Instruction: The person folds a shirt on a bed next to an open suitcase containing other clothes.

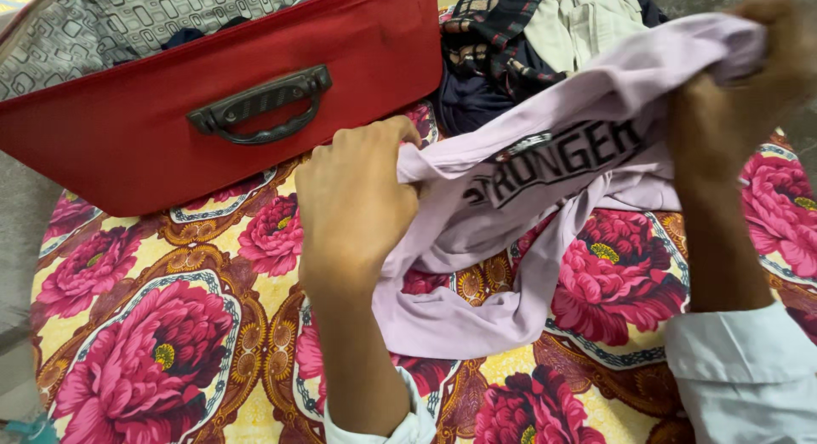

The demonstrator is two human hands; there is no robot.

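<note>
Pale blue cuffs sit closest to us at the bottom edge, and from them our two forearms rise over the flowered bedspread (pixel 162 342), all big pink blooms on yellow. Our left hand (pixel 353 201) is curled tight, fingers closed on a bunched fold of the lilac T-shirt (pixel 511 240), knuckles up, near the middle of the spread. Our right hand (pixel 749 78) is up by the right edge, blurred, fingers pinched shut on the shirt's other end and holding it higher. Between the two hands the shirt hangs stretched, its dark printed lettering facing us, the lower part sagging onto the spread. Just beyond our left hand stands the red suitcase (pixel 128 137), lid open, patterned grey lining showing, its dark handle (pixel 259 105) facing us. Beside the suitcase, at the far edge, lies a heap of clothes (pixel 528 35): plaid, navy, and beige pieces piled together.
</note>
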